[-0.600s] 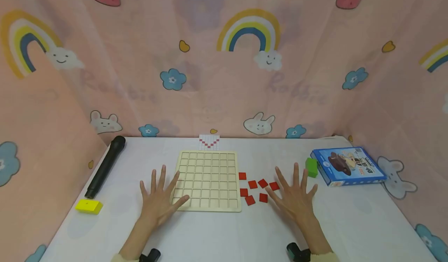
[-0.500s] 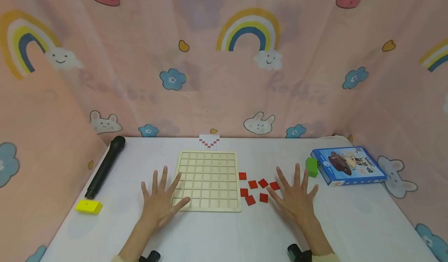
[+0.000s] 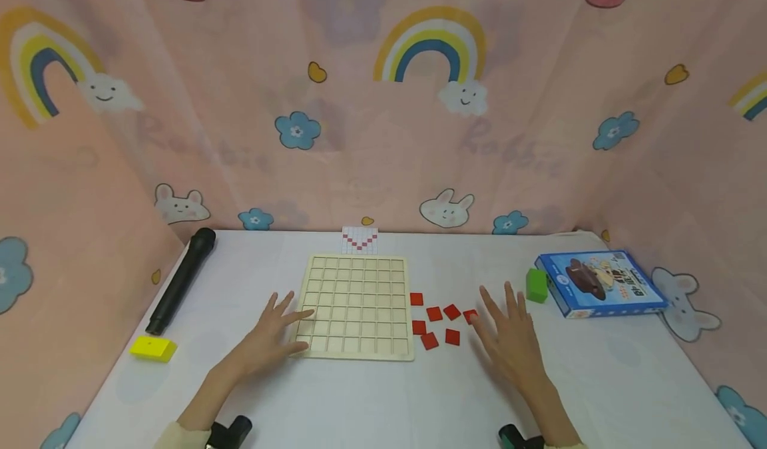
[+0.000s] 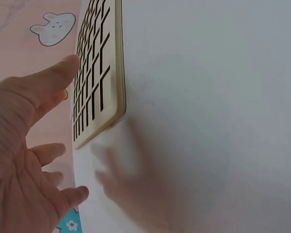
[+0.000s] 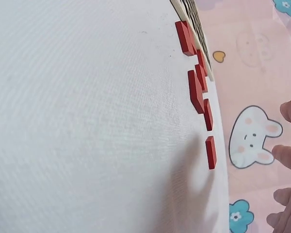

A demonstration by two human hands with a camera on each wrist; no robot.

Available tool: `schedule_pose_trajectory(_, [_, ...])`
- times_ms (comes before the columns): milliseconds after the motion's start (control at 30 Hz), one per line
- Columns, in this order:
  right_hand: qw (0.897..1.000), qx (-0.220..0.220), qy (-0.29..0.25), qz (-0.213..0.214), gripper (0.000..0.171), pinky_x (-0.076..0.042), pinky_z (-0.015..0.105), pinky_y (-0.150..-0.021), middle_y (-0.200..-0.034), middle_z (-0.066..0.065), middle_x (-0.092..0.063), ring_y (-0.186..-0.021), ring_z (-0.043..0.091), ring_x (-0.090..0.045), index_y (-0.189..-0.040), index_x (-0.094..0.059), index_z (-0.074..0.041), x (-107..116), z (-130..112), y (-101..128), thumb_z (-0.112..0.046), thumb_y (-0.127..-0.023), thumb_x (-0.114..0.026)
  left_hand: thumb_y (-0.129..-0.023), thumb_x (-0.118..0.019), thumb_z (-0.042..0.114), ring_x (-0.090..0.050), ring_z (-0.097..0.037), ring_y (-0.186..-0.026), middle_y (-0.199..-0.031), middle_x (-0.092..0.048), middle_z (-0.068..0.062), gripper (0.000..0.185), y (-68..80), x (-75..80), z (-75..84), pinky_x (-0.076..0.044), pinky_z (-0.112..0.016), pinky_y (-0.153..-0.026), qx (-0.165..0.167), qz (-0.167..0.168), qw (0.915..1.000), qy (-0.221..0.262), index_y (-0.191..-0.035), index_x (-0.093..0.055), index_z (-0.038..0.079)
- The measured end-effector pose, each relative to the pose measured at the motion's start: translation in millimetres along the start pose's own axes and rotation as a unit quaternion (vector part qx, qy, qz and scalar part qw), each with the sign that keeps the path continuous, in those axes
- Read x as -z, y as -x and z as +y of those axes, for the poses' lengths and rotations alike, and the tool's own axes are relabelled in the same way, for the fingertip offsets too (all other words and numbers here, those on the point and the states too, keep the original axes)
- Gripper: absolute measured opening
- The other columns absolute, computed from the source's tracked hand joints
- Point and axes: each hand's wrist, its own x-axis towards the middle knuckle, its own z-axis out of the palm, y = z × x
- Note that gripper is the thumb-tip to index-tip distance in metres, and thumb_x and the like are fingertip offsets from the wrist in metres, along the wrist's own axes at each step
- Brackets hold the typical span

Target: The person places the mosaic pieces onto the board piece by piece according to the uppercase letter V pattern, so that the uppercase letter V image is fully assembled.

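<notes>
A pale wooden grid board (image 3: 357, 306) (image 4: 94, 77) with square cells lies in the middle of the white table (image 3: 383, 396). Several red square tiles (image 3: 435, 321) (image 5: 198, 90) lie loose just right of it. My left hand (image 3: 272, 336) (image 4: 29, 155) hovers open at the board's front left corner, fingers pointing right onto its edge. My right hand (image 3: 506, 339) is open with fingers spread, just right of the red tiles; its fingertips (image 5: 288, 160) show at the edge of the right wrist view. Neither hand holds anything.
A black cylinder (image 3: 182, 280) and a yellow block (image 3: 153, 348) lie at the left. A green block (image 3: 536, 285) and a blue box (image 3: 601, 282) sit at the right. A small red-and-white pattern card (image 3: 359, 240) lies behind the board. Pink printed cloth walls the table.
Both hands have lifted off the table. The left hand has turned its fingers to the right over the board's corner; the right hand has drawn its fingers closer together.
</notes>
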Motion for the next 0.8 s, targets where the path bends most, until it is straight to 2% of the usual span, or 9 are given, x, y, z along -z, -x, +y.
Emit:
schedule_pose_trajectory(100, [0.999,-0.006,-0.047,0.008,0.058,-0.028,0.074,-0.100,-0.153,0.027,-0.020,-0.137,0.051,-0.017,-0.146,-0.039,-0.010,0,3,2,-0.032,-0.095,-0.055,-0.078,-0.079,0.020,-0.017,-0.050,-0.138,-0.151,-0.028,-0.025,0.055,-2.9,5.9,-6.6,-0.022,-0.069,-0.108,-0.016,-0.006,0.9995,0.026,-0.128,-0.061,0.009])
schedule_pose_trajectory(200, [0.995,-0.018,-0.097,0.007,0.054,-0.028,0.075,-0.099,-0.153,0.025,-0.022,-0.137,0.050,-0.020,-0.145,-0.040,-0.009,3,5,2,-0.028,-0.097,-0.054,-0.073,-0.082,0.016,-0.031,-0.048,-0.133,-0.146,-0.037,-0.024,0.053,-5.1,8.8,-12.9,-0.032,-0.062,-0.107,-0.037,-0.015,0.9985,0.037,-0.122,-0.064,0.006])
schedule_pose_trajectory(333, [0.985,-0.032,-0.169,0.001,0.049,-0.026,0.073,-0.102,-0.152,0.025,-0.026,-0.137,0.048,-0.024,-0.143,-0.043,-0.007,7,9,-1,-0.025,-0.099,-0.052,-0.068,-0.085,0.014,-0.039,-0.045,-0.130,-0.142,-0.042,-0.023,0.053,-6.1,10.3,-18.3,-0.046,-0.047,-0.101,-0.035,-0.032,0.9956,0.081,-0.117,-0.066,0.006])
schedule_pose_trajectory(433, [0.970,-0.058,-0.235,-0.023,0.047,-0.031,0.066,-0.104,-0.151,0.024,-0.028,-0.138,0.045,-0.025,-0.143,-0.043,-0.006,9,12,-4,-0.025,-0.100,-0.050,-0.064,-0.086,0.012,-0.039,-0.046,-0.129,-0.140,-0.042,-0.024,0.054,-5.6,10.5,-20.8,-0.050,-0.038,-0.097,-0.032,-0.039,0.9928,0.109,-0.113,-0.067,0.004])
schedule_pose_trajectory(567, [0.939,-0.111,-0.319,-0.067,0.047,-0.037,0.058,-0.105,-0.151,0.020,-0.031,-0.137,0.042,-0.029,-0.144,-0.041,-0.008,11,18,-9,-0.026,-0.101,-0.048,-0.060,-0.087,0.007,-0.041,-0.048,-0.126,-0.138,-0.042,-0.026,0.050,-6.5,9.9,-22.8,-0.053,-0.030,-0.094,-0.050,-0.035,0.9912,0.118,-0.106,-0.069,0.000])
schedule_pose_trajectory(667, [0.928,-0.130,-0.339,-0.087,0.047,-0.039,0.057,-0.105,-0.150,0.018,-0.034,-0.134,0.041,-0.034,-0.144,-0.041,-0.009,11,24,-13,-0.026,-0.101,-0.049,-0.059,-0.087,0.003,-0.046,-0.048,-0.121,-0.137,-0.041,-0.027,0.047,-7.8,8.9,-23.7,-0.054,-0.025,-0.091,-0.053,-0.033,0.9882,0.140,-0.102,-0.069,-0.003])
schedule_pose_trajectory(700, [0.928,-0.131,-0.338,-0.091,0.047,-0.040,0.055,-0.105,-0.150,0.019,-0.035,-0.133,0.041,-0.035,-0.144,-0.041,-0.009,11,26,-13,-0.026,-0.101,-0.049,-0.059,-0.087,0.003,-0.048,-0.048,-0.120,-0.137,-0.041,-0.027,0.046,-7.9,8.4,-24.0,-0.054,-0.024,-0.089,-0.051,-0.033,0.9872,0.147,-0.101,-0.069,-0.003])
schedule_pose_trajectory(800, [0.936,-0.115,-0.320,-0.092,0.046,-0.042,0.052,-0.104,-0.146,0.019,-0.039,-0.130,0.040,-0.041,-0.141,-0.044,-0.007,7,32,-16,-0.023,-0.099,-0.052,-0.058,-0.087,0.002,-0.052,-0.046,-0.117,-0.137,-0.041,-0.026,0.043,-8.3,7.1,-24.8,-0.055,-0.022,-0.086,-0.040,-0.027,0.9864,0.157,-0.097,-0.070,-0.002])
